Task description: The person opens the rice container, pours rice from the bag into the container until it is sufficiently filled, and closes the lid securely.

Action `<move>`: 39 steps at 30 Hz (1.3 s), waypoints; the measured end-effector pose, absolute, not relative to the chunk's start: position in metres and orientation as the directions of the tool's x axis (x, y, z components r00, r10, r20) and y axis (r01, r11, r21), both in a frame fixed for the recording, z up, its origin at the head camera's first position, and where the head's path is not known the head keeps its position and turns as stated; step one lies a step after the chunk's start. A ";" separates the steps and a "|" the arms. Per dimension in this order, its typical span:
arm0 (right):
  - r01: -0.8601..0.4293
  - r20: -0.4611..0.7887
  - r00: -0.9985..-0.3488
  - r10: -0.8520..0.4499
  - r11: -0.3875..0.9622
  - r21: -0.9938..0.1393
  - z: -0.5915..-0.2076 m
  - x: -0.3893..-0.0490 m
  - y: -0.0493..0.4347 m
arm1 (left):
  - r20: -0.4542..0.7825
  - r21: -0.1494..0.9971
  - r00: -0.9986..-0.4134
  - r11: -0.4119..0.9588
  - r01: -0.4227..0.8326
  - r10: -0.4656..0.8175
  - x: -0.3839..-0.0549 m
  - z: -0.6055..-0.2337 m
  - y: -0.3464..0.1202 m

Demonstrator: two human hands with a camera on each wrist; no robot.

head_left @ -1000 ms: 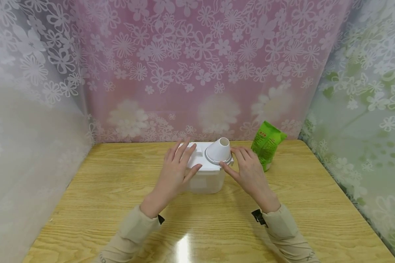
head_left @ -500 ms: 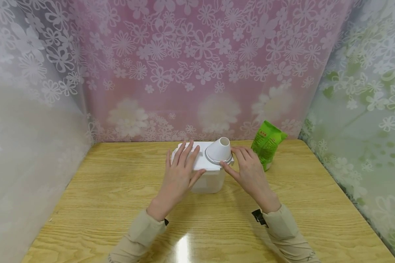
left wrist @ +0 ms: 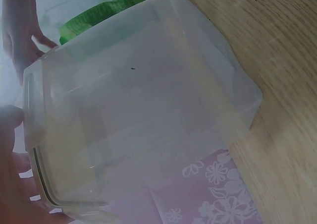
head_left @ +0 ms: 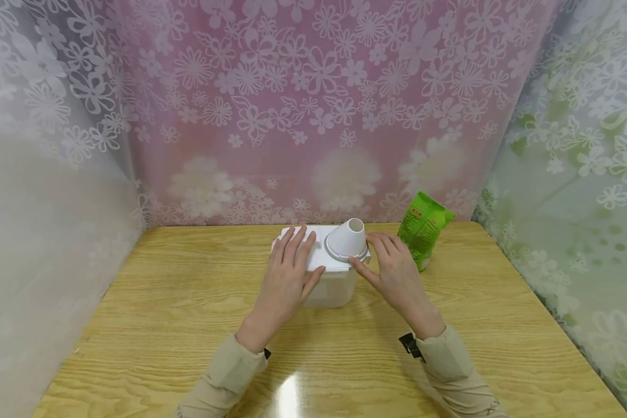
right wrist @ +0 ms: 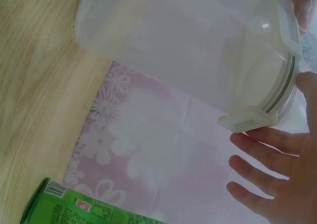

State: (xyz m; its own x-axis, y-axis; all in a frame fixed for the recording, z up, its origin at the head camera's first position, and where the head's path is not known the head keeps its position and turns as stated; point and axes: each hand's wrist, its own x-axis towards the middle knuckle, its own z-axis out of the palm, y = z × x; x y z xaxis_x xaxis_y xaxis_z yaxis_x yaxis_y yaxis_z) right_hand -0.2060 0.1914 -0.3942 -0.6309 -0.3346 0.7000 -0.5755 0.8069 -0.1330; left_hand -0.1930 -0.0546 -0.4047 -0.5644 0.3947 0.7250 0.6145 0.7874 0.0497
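Observation:
A translucent plastic storage container (head_left: 330,291) with a white lid (head_left: 319,255) stands upright in the middle of the table. On the lid's right part sits a white cone-shaped cup (head_left: 347,239), narrow end up. My left hand (head_left: 287,278) rests its spread fingers over the lid's left part, thumb along the front edge. My right hand (head_left: 399,276) has its thumb at the lid's front right corner and its fingers at the right side. In the right wrist view, my right hand's extended fingers touch the underside of a side latch (right wrist: 247,119).
A green printed packet (head_left: 425,231) stands at the back right, just beyond my right hand. The wood-grain table (head_left: 188,313) is bordered by flowered curtains (head_left: 313,116) at the back and both sides.
My left hand has shifted slightly right and farther over the lid. My right hand, the container and the cone-shaped cup have stayed in place.

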 end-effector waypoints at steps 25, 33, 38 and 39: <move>-0.561 0.687 -0.656 -0.313 0.811 -0.167 -0.395 -0.206 0.191 | 0.740 0.055 -0.555 0.788 0.613 0.380 -0.197 -0.411 -0.055; -0.548 0.617 -0.734 -0.283 0.784 -0.292 -0.390 -0.202 0.190 | 0.747 0.063 -0.552 0.787 0.613 0.371 -0.196 -0.411 -0.055; -0.541 0.570 -0.772 -0.281 0.761 -0.358 -0.384 -0.201 0.194 | 0.741 0.066 -0.559 0.788 0.612 0.373 -0.197 -0.411 -0.054; -0.535 0.555 -0.784 -0.279 0.758 -0.374 -0.383 -0.201 0.195 | 0.739 0.068 -0.560 0.786 0.615 0.374 -0.197 -0.411 -0.053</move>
State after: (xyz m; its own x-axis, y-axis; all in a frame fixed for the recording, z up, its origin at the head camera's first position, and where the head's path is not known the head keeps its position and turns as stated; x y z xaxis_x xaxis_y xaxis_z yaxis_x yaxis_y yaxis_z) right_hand -0.2009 0.1955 -0.3832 -0.7836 -0.2787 0.5553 -0.5346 0.7579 -0.3740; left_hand -0.1969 -0.0531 -0.4106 -0.5600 0.3739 0.7393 0.6147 0.7858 0.0683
